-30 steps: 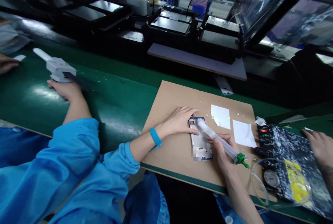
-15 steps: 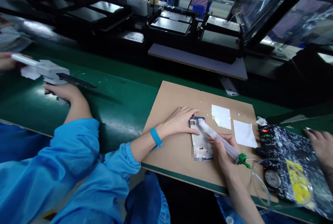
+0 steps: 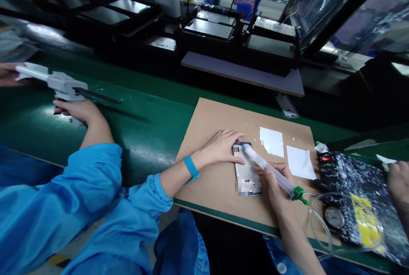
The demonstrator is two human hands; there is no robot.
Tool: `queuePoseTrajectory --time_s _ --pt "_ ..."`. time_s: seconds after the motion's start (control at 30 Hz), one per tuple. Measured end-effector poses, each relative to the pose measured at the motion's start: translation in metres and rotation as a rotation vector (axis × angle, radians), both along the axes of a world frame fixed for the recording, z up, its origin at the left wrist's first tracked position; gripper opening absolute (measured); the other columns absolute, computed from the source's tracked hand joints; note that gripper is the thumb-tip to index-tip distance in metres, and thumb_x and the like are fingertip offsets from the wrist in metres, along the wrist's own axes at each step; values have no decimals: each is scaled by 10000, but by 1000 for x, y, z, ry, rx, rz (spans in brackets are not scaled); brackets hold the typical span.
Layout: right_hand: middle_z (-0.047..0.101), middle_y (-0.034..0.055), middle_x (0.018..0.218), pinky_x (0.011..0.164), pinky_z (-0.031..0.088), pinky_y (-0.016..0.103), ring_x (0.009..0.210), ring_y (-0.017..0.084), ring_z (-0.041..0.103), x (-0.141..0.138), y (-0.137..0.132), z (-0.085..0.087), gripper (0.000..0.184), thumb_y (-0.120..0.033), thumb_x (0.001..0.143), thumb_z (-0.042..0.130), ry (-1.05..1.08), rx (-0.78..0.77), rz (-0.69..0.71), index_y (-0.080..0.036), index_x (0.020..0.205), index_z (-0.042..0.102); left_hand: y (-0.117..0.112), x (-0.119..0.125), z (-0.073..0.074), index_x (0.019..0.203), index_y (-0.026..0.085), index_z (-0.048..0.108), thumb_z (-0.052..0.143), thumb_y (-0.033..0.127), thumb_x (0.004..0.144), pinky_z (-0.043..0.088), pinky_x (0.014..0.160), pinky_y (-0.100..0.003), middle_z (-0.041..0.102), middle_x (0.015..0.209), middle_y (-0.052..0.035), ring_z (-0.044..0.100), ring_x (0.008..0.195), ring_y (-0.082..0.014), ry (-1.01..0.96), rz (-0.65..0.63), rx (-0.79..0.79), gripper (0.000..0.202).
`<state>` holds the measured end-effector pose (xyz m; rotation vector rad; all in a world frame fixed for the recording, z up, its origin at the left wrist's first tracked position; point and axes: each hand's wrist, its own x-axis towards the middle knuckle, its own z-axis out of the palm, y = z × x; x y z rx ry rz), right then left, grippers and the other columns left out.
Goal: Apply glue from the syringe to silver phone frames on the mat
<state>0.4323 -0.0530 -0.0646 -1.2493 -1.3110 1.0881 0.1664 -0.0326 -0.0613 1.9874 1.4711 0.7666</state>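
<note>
A phone frame lies flat on a brown board, its upper end towards the back. My left hand, with a blue band at the wrist, grips the frame's upper left side between thumb and fingers. In my right hand is a clear dispensing syringe, held slantwise like a pen. Its tip meets the frame's top edge, though the exact contact is too small to make out. From the syringe's green cap runs a clear air hose.
Two white paper sheets lie right of the frame. A paint-spattered controller with a gauge stands at the right, near another person's hand. Left, a co-worker holds a white gun-shaped tool. Another phone part lies behind the board.
My hands, the frame and the syringe stay nearly still. The co-worker's white tool has tilted slightly. The other person's hand at right has shifted and closed, and the rear phone part has slid right.
</note>
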Motion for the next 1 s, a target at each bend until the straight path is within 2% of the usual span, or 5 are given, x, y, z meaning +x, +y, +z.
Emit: queuePoseTrajectory --time_s 0.3,0.5,0.67,0.87,1.0 --pt "892 70 855 741 722 449 735 307 867 13 9 -14 530 -717 868 991 9 17 47 -283 955 701 1 0 -2 1609 286 614 1004 598 879 514 1227 -558 775 1482 -109 697 1442 -404 1 5 -4 884" --pt "896 58 854 717 718 450 682 298 846 14 11 -10 536 -729 847 996 20 5 59 -295 928 691 0 0 0 1600 272 612 1064 582 828 508 1238 -536 776 1487 -110 696 1451 -400 -6 5 -5 946" --pt "882 64 835 713 726 488 700 321 848 12 10 -7 513 -719 851 991 7 19 46 -291 933 720 0 0 -1 1580 283 620 1063 573 830 512 1236 -544 781 1476 -100 706 1438 -399 -7 11 -1 918" --pt "862 109 807 681 719 577 683 369 837 16 16 -13 425 -736 792 1001 21 2 52 -392 852 758 1 0 -3 1590 290 618 1049 589 835 516 1236 -552 781 1469 -106 713 1433 -401 9 10 0 919" --pt "874 121 822 678 720 591 675 374 836 21 19 -17 406 -712 774 1015 37 -26 77 -404 844 759 1 1 -2 1588 283 620 1065 579 813 512 1242 -547 777 1474 -104 706 1442 -397 15 12 -6 942"
